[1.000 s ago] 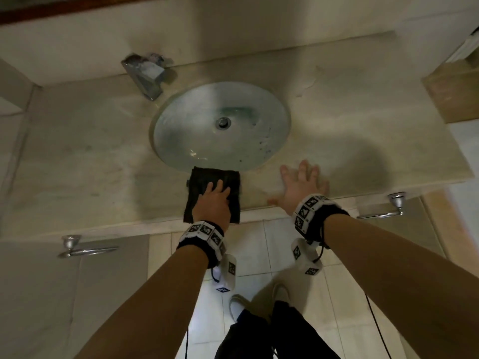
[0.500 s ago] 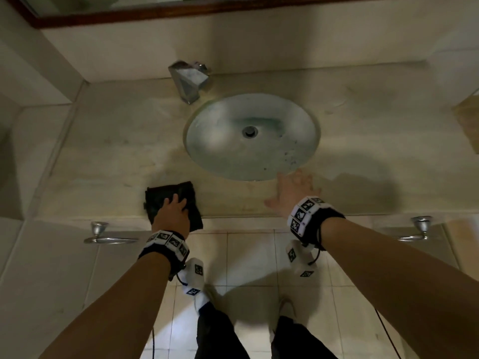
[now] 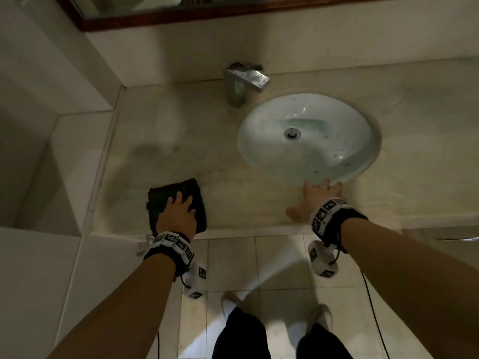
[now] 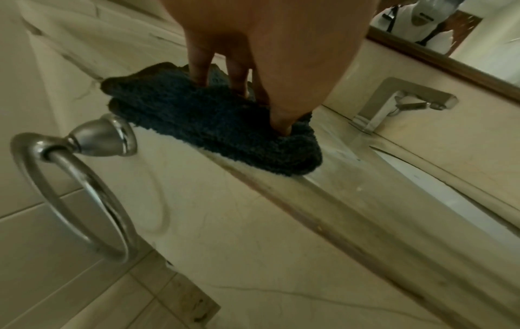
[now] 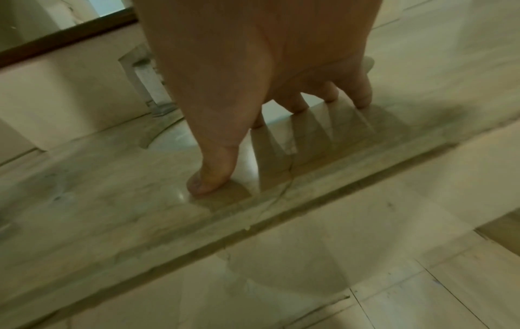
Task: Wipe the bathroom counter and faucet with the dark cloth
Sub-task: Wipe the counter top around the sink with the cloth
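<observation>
On counter, left hand flat pressing dark cloth, right hand splayed, empty

It was a bathroom: a pale marble counter held a round undermount sink with a square metal faucet behind it. A wood-framed mirror hung above, a metal towel ring was fixed below the counter's edge, and the floor was tiled.

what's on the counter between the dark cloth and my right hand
Nothing: only bare counter lies between the cloth and right hand, as the head view shows.
</observation>
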Tool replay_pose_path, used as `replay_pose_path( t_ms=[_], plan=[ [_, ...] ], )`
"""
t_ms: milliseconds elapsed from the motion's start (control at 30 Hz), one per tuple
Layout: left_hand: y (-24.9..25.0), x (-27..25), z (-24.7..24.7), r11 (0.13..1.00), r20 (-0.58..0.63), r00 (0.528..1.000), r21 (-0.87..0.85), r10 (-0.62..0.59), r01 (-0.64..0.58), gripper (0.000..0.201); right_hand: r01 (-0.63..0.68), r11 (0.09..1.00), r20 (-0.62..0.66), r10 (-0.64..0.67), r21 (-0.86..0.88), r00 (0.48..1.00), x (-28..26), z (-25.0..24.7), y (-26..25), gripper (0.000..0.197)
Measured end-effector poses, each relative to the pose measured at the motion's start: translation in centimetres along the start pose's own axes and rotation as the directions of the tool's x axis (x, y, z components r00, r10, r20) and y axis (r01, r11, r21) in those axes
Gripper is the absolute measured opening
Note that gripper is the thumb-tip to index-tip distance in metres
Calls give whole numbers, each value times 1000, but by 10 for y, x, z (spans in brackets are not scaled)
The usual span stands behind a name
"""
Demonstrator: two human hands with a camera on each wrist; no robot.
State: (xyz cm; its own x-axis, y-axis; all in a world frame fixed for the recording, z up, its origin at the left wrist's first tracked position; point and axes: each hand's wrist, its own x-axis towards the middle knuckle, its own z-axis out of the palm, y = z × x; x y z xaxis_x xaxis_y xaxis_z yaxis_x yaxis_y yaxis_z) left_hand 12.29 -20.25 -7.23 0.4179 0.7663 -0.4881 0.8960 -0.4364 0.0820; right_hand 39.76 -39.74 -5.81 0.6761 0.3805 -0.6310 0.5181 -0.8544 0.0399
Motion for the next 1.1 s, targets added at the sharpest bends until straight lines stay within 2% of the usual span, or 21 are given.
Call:
replay_pose_path(
  t_ms=[67,167,300,500,600,733,800,967,1100],
  plan=[
    [3,-4,-2,1000,-25,1000,21,-8,8,54,4,1000,-6,-4,-10,1000,-2,0,1,113],
    [8,-15,-3,998,-87,996,-64,-5,0,54,25,1000,-28,-24,14,999,-8,0,3,106],
    [6,-9,1,996,18,999,89,-29,27,59,27,1000,-21,-27,9,999,-11,-3,6,105],
    [33,-6,3,987,28,999,160,-20,15,58,24,999,-40,-23,31,999,-10,0,5,99],
    [75,-5,5,982,-2,996,168,88,-86,55,28,999,-22,-27,37,999,-6,-3,5,98],
    [153,-13,15,947,28,964,183,263,-264,52,28,999,-32,-28,21,999,-5,-1,5,97],
    [167,-16,21,936,13,952,182,305,-302,52,20,1000,-31,-20,15,999,-3,0,5,98],
    [133,-13,25,938,-32,947,152,319,-311,52,44,999,-14,-44,-1,999,-1,2,8,102],
    [70,3,9,980,-17,985,99,172,-170,54,45,999,-34,-45,8,998,-5,2,8,106]
  ],
)
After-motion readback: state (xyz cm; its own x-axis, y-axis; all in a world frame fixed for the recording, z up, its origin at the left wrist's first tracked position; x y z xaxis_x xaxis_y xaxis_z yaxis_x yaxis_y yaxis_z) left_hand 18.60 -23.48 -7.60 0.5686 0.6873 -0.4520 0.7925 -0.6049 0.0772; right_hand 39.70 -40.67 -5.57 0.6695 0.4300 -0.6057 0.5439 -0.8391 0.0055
